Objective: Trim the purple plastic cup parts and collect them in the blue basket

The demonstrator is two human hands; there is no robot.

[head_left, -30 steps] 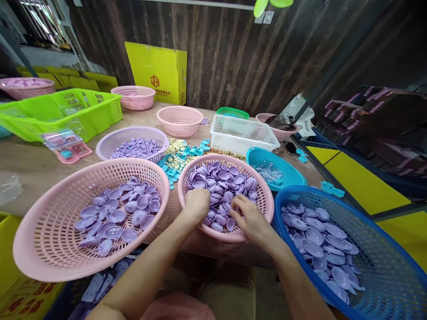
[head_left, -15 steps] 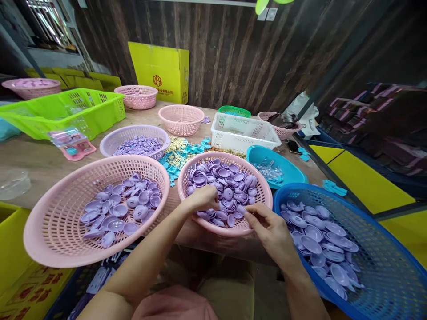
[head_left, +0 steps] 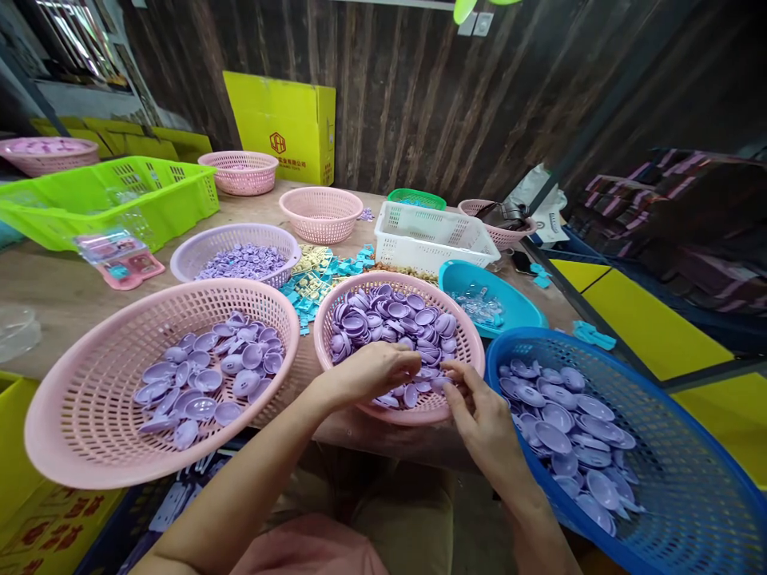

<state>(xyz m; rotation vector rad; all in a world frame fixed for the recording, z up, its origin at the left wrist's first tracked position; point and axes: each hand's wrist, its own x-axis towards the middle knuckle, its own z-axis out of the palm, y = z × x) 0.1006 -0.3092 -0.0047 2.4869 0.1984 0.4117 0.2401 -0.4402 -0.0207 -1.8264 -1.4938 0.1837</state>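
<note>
A round pink basket (head_left: 327,335) in front of me is heaped with purple plastic shells (head_left: 392,319). My left hand (head_left: 371,371) hovers over its near side with fingers curled around purple pieces. My right hand (head_left: 482,415) is at the basket's near right rim, its fingertips pinching a small purple piece. To the left, a large pink basket (head_left: 84,415) holds a layer of purple lid-like pieces (head_left: 209,375). To the right, a blue basket (head_left: 689,471) holds similar purple pieces (head_left: 569,439).
A lilac basket (head_left: 197,251) of small purple parts, turquoise and yellow bits (head_left: 317,275), a teal bowl (head_left: 461,279), a white crate (head_left: 431,231), a green crate (head_left: 108,196), empty pink baskets (head_left: 320,212) and a yellow box (head_left: 281,128) fill the wooden table (head_left: 60,295).
Both hands lifted out of the heap in the middle basket and drew together at its near edge, each now holding purple pieces.
</note>
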